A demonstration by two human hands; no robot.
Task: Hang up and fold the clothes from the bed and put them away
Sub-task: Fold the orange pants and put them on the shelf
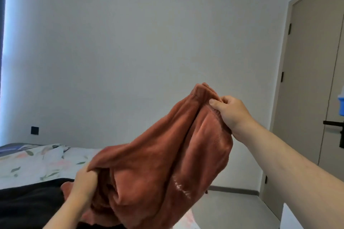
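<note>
Fleece garment [160, 147], rust-coloured, soft and floppy, looks light; right hand [230, 111] pinches its raised hem, left hand [85, 180] grips the lower edge above the bed [37, 163].

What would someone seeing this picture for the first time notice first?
A rust-orange fleece garment fills the middle, held up in the air. The right-hand grip pinches its top edge at upper right, while the left-hand grip clutches a bunched part at lower left. Behind, at the left, lies a bed with a floral sheet and, nearer the camera, a dark cloth.
</note>
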